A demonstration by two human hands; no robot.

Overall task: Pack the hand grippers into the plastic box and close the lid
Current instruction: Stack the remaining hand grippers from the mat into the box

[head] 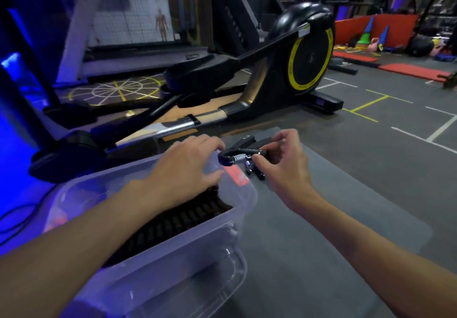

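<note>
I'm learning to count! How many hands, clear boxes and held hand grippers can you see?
Hands: 2 (left hand, right hand)
Clear plastic box: 1
Held hand gripper: 1
Total: 4

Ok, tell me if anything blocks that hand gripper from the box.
Nothing visible does. The right hand pinches the hand gripper past the far rim of the open plastic box, left hand touching its end; only the left forearm crosses the opening.
</note>
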